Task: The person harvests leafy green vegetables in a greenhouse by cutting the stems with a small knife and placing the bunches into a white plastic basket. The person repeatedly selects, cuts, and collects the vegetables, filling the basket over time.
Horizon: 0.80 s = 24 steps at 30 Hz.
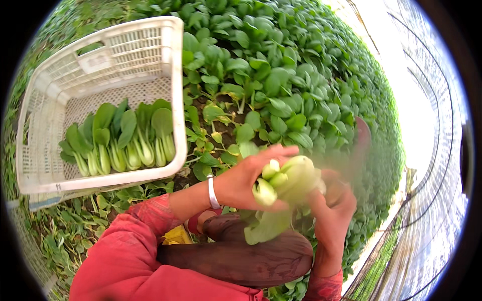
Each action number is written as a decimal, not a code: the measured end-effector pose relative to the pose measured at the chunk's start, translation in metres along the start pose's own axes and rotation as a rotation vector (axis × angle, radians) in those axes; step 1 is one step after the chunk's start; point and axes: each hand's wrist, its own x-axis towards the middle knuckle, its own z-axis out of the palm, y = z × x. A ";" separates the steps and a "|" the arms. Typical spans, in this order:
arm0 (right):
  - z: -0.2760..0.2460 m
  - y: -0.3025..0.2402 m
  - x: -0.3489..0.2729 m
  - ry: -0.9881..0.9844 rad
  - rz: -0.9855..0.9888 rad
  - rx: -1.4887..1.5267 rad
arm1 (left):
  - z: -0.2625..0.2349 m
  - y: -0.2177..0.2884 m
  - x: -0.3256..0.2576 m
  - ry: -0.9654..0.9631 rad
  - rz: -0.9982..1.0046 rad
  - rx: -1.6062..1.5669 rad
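Note:
My left hand (pixel 243 180), with a silver bracelet at its wrist, is wrapped round several heads of bok choy (pixel 296 180), their pale stem ends toward the left and a green leaf hanging below. Close against their other side is my right hand (pixel 334 203), its fingers curled and partly smeared by motion. From it a blurred, curved knife (pixel 362 138) points upward, its handle mostly hidden in the grip. Over on the left, more bok choy (pixel 118 145) stands side by side in a white plastic crate (pixel 178 100), leaves up and pale bases toward me.
Dense leafy plants (pixel 301 65) fill the bed ahead and to the right. Low plants and bare soil (pixel 226 128) lie beside the crate. My bent knee (pixel 281 256) is under the hands, near a yellow object (pixel 176 236). Translucent sheeting (pixel 432 226) with curved lines rises at right.

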 end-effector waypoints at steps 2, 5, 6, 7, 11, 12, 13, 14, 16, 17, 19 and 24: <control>0.007 -0.013 0.001 -0.031 0.010 0.046 | -0.007 0.002 -0.005 -0.136 -0.270 -0.477; 0.030 -0.019 0.003 -0.051 0.021 0.109 | -0.014 -0.004 -0.019 -0.164 -0.309 -0.687; 0.038 -0.016 0.003 -0.055 0.029 0.134 | -0.013 -0.006 -0.022 -0.155 -0.290 -0.740; 0.039 -0.013 0.004 -0.053 0.071 0.118 | -0.012 -0.005 -0.022 -0.155 -0.230 -0.781; 0.046 -0.013 0.006 -0.089 0.163 0.145 | -0.009 0.009 -0.035 0.040 -0.243 -0.841; 0.049 -0.013 0.007 -0.088 0.146 0.117 | -0.007 0.011 -0.037 0.076 -0.251 -0.832; 0.051 -0.014 0.008 -0.087 0.128 0.090 | -0.008 0.014 -0.039 0.112 -0.261 -0.823; 0.054 -0.015 0.008 -0.092 0.112 0.097 | -0.010 0.018 -0.041 0.155 -0.256 -0.844; 0.058 -0.018 0.008 -0.102 0.083 0.121 | -0.015 0.030 -0.044 0.240 -0.253 -0.881; 0.060 -0.012 0.010 -0.110 0.053 0.175 | -0.016 0.034 -0.046 0.304 -0.215 -0.893; 0.056 -0.014 0.012 -0.030 0.024 0.157 | -0.029 0.060 -0.049 0.415 -0.247 -0.948; 0.002 0.008 0.013 0.065 0.024 0.345 | -0.106 0.118 -0.081 0.656 -0.372 -0.950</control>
